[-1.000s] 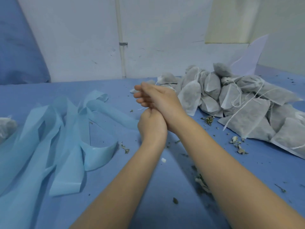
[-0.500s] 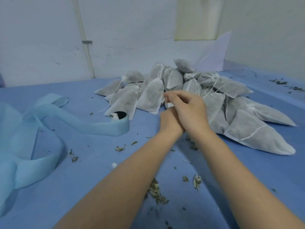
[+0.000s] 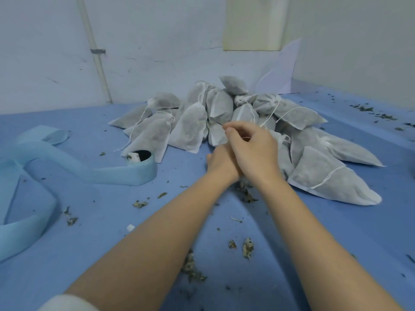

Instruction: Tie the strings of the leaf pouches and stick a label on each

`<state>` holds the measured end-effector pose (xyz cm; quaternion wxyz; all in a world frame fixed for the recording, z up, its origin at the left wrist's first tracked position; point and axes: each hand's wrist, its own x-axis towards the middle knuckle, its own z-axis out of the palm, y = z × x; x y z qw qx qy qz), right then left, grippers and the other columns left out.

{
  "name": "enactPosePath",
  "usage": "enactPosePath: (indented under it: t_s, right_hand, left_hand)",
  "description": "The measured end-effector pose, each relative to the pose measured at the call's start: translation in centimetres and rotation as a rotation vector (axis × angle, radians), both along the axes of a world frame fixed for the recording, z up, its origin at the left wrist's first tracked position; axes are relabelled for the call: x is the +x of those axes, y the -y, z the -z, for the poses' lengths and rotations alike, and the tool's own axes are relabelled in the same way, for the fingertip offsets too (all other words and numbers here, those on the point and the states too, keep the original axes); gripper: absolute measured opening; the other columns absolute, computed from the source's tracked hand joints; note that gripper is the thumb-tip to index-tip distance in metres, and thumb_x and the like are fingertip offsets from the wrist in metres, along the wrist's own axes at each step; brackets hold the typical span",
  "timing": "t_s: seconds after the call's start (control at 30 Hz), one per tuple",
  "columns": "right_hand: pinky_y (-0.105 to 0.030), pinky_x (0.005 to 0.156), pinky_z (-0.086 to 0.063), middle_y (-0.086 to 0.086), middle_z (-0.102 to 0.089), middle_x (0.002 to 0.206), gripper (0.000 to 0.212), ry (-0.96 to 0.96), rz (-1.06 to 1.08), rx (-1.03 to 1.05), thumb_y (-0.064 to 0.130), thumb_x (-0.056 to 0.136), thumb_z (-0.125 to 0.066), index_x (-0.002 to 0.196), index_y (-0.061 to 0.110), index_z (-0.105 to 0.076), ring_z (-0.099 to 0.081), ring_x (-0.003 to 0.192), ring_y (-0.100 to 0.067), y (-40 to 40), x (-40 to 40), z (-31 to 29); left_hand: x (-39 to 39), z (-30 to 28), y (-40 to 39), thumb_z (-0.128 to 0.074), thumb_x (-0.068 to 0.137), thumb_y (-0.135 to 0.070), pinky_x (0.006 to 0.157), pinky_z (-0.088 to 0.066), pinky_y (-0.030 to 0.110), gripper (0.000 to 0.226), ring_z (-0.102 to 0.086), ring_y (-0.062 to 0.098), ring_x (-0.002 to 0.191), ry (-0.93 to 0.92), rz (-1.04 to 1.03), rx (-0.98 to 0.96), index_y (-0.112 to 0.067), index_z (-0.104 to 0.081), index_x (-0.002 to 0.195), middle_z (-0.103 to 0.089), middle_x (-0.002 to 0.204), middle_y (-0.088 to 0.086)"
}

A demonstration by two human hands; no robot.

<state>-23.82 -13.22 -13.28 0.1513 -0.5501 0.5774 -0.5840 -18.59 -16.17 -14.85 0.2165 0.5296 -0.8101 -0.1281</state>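
A heap of grey-white leaf pouches (image 3: 193, 129) with white drawstrings lies on the blue table (image 3: 67, 254) at centre and right. My right hand (image 3: 251, 151) hovers at the heap's front edge, fingers curled, thumb tip against the forefinger right beside a white pouch (image 3: 216, 136). Whatever it may pinch is too small to see. My left hand (image 3: 219, 163) sits under and behind the right hand, mostly hidden, with only its back and thumb showing. No label is visible in either hand.
A long light-blue backing strip (image 3: 125, 173) curls across the left of the table, ending at a small dark roll core (image 3: 140, 155). Dry leaf crumbs (image 3: 247, 245) are scattered near my forearms. A white sheet (image 3: 283, 70) leans on the back wall.
Both hands, held together, moved right from beside the blue strip to the front of the pouch heap. The right fingers went from straight to curled.
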Motion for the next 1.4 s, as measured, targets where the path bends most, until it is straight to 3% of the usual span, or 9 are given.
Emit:
enactPosePath:
  t_s: [0.1, 0.2, 0.37, 0.6, 0.77, 0.93, 1.03, 1.23, 1.4]
  right_hand:
    - [-0.015, 0.089, -0.039, 0.016, -0.065, 0.091, 0.016, -0.164, -0.017, -0.044, 0.02, 0.092, -0.058, 0.098, 0.022, -0.073, -0.058, 0.099, -0.006, -0.1, 0.2, 0.5]
    - [-0.014, 0.081, -0.038, 0.02, -0.061, 0.084, 0.017, -0.325, -0.063, -0.109, 0.025, 0.094, -0.057, 0.093, 0.018, -0.073, -0.057, 0.093, -0.01, -0.2, 0.6, 0.9]
    - [-0.028, 0.071, -0.036, -0.003, -0.067, 0.08, 0.038, -0.509, -0.117, -0.103, 0.034, 0.1, -0.046, 0.089, 0.005, -0.069, -0.056, 0.079, -0.019, -0.1, 1.5, 1.8]
    - [-0.025, 0.052, -0.028, 0.004, -0.042, 0.051, 0.054, -0.463, -0.048, 0.1, 0.05, 0.097, -0.04, 0.053, 0.017, -0.038, -0.042, 0.053, -0.01, 0.1, 2.4, 2.4]
    - [-0.018, 0.051, -0.031, 0.005, -0.033, 0.045, 0.053, -0.466, -0.167, 0.013, 0.039, 0.096, -0.049, 0.053, 0.01, -0.037, -0.036, 0.048, -0.009, -0.4, 2.7, 2.6]
    - [-0.014, 0.051, -0.031, 0.009, -0.041, 0.041, 0.047, -0.395, -0.243, -0.039, 0.024, 0.096, -0.053, 0.052, 0.019, -0.038, -0.041, 0.047, -0.002, -1.0, 3.7, 2.9]
    - [-0.015, 0.053, -0.034, 0.012, -0.05, 0.05, 0.037, -0.317, -0.283, 0.024, 0.03, 0.096, -0.05, 0.061, 0.02, -0.049, -0.046, 0.052, 0.0, -1.2, 4.2, 3.0]
    - [-0.008, 0.053, -0.036, 0.013, -0.051, 0.055, 0.042, -0.198, -0.282, 0.121, 0.051, 0.088, -0.049, 0.065, 0.016, -0.051, -0.046, 0.051, 0.004, -1.1, 4.3, 2.8]
    - [-0.015, 0.048, -0.032, 0.005, -0.042, 0.053, 0.052, -0.219, -0.266, 0.218, 0.054, 0.094, -0.044, 0.063, 0.012, -0.044, -0.038, 0.047, -0.004, -0.7, 4.3, 3.0]
  left_hand:
    - [3.0, -0.6, -0.9, -0.051, 0.084, -0.024, 0.085, -0.045, 0.039, 0.004, -0.059, 0.028, 0.098, -0.124, -0.045, 0.068, -0.02, -0.052, 0.084, -0.063, 0.089, 0.003]
    - [6.4, -0.5, -2.2, -0.069, 0.073, -0.034, 0.084, -0.046, 0.037, 0.038, -0.057, 0.021, 0.093, -0.201, -0.087, 0.093, -0.017, -0.052, 0.103, -0.061, 0.093, -0.002]
    - [11.6, -0.6, -4.2, -0.074, 0.068, -0.031, 0.068, -0.043, 0.027, 0.041, -0.055, 0.013, 0.083, -0.261, -0.146, 0.006, -0.021, -0.055, 0.102, -0.059, 0.089, -0.008]
    - [14.4, 0.2, -5.4, -0.074, 0.068, -0.036, 0.065, -0.046, 0.03, 0.042, -0.055, 0.011, 0.078, -0.201, -0.177, 0.056, -0.018, -0.05, 0.097, -0.056, 0.086, -0.007]
    - [12.8, 0.2, -5.9, -0.072, 0.066, -0.043, 0.097, -0.032, 0.028, 0.085, -0.043, 0.023, 0.119, 0.068, -0.08, -0.234, -0.009, -0.034, 0.134, -0.047, 0.13, 0.005]
    - [10.5, -0.8, -5.3, -0.07, 0.071, -0.02, 0.094, -0.045, 0.037, 0.101, -0.049, 0.024, 0.115, -0.106, 0.051, -0.121, -0.009, -0.005, 0.147, -0.042, 0.132, 0.011]
    - [10.5, -0.8, -5.2, -0.063, 0.075, -0.008, 0.082, -0.052, 0.041, 0.106, -0.059, 0.021, 0.097, -0.182, 0.055, -0.051, -0.013, 0.014, 0.148, -0.052, 0.12, 0.011]
    - [10.9, -0.5, -5.1, -0.059, 0.079, -0.015, 0.062, -0.051, 0.03, 0.097, -0.058, 0.011, 0.072, -0.132, -0.001, -0.093, -0.012, 0.009, 0.149, -0.054, 0.07, -0.009]
    - [11.2, -0.2, -5.3, -0.059, 0.081, -0.03, 0.064, -0.044, 0.029, 0.084, -0.054, 0.015, 0.079, -0.097, -0.046, -0.127, -0.011, -0.009, 0.146, -0.051, 0.076, -0.007]
